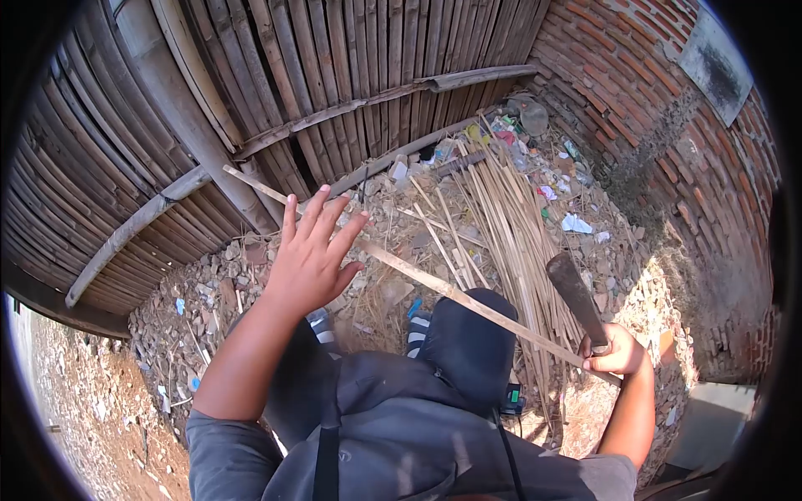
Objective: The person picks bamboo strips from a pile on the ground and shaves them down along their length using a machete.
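Observation:
A long, pale bamboo strip (468, 302) slants across in front of me, from the upper left down to my right hand. My left hand (313, 246) is open, its spread fingers overlapping the strip and its back turned up. My right hand (620, 351) is closed around the handle of a machete (575, 292), whose dark, broad blade points up and away from me. The strip's lower end runs in at the thumb and fingers of that same hand and shows again just below it.
A pile of split bamboo strips (511, 217) lies ahead on the rubble-strewn ground (393, 292). A bamboo wall (351, 58) stands in front and to the left, a brick wall (635, 92) to the right. Litter is scattered by the corner. My knees are bent below the strip.

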The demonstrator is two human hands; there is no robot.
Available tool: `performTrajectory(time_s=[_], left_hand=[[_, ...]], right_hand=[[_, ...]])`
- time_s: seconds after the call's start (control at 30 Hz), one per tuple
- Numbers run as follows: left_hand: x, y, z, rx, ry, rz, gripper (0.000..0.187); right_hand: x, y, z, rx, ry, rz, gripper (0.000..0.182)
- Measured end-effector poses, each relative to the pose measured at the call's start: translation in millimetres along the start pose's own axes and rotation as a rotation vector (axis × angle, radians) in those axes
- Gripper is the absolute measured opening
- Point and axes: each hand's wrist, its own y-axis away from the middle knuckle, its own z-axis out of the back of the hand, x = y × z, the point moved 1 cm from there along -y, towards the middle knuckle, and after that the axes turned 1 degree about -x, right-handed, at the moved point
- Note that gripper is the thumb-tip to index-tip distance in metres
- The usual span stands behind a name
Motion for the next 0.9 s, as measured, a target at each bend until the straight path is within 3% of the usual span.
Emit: performTrajectory(time_s=[0.03,0.13,0.17,0.27,0.33,0.43,0.53,0.6,0.73,0.9], left_hand=[[-1,-3,-5,-0.029,0.023,-0.026,0.061],[8,-2,-21,0.181,0.083,-0.019,0.042],[13,-1,-21,0.130,0.108,-0.082,0.028],[20,17,1,0.201,0.072,-0.027,0.024],[22,39,14,0.254,0.071,0.056,0.023],[26,82,37,0.358,0.052,0.222,0.021],[19,129,62,0.421,0.099,0.466,0.023],[9,158,71,0.443,0.161,0.648,0.027],[-18,216,63,0.369,0.226,0.933,0.034],[-43,255,48,0.263,0.230,1.061,0.037]], right_hand=[[-2,4,-2,-0.002,-0.107,-0.011,0.024],[-5,0,-2,0.034,-0.197,0.028,0.024],[-5,-4,1,0.043,-0.164,0.066,0.022],[3,-20,8,-0.051,-0.119,0.072,0.020],[28,-35,19,-0.219,-0.015,0.216,0.018],[54,-47,41,-0.639,0.220,0.256,0.011],[74,-72,43,-0.884,0.241,0.459,0.012],[82,-91,33,-0.870,0.325,0.511,0.016],[112,-153,-42,-0.600,0.303,0.552,0.021],[136,-245,-137,-0.198,0.502,0.661,0.025]])
